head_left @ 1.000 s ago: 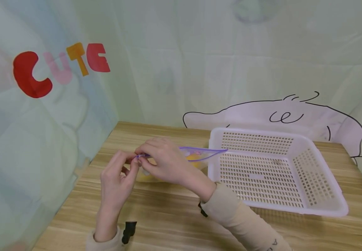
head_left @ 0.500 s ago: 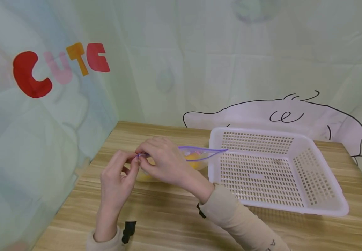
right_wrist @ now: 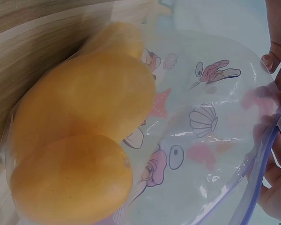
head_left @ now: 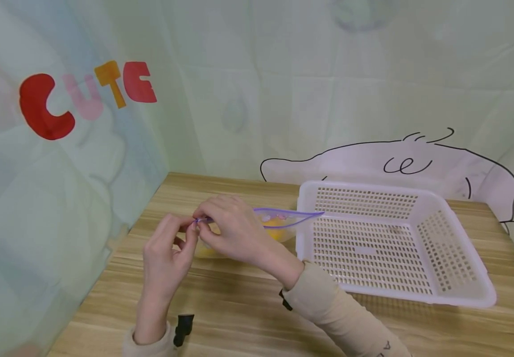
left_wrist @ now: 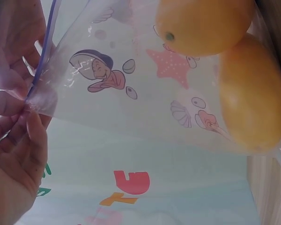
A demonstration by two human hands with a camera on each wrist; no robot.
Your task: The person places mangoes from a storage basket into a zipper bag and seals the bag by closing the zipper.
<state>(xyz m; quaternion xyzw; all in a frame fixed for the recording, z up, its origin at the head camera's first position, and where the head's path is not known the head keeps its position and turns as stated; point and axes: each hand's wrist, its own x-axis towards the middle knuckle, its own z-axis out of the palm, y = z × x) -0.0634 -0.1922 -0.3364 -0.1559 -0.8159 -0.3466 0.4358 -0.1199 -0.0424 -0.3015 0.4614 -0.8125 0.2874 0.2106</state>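
A clear zip bag (left_wrist: 131,119) with a purple zip strip (head_left: 290,213) and printed seashells and a starfish stands on the wooden table. Inside lie several orange-yellow fruits (right_wrist: 68,180), heaped at the bag's bottom. My left hand (head_left: 167,250) pinches the left end of the strip between thumb and forefinger. Right beside it, my right hand (head_left: 239,230) pinches the same strip, fingertips almost meeting the left ones. Farther right the strip's two edges stand apart, joining again at the far end. In the head view the right hand hides much of the bag.
A white perforated plastic basket (head_left: 303,238) sits to the right, close to the bag's far end. Printed curtains (head_left: 221,99) hang behind and to the left of the wooden table (head_left: 234,312).
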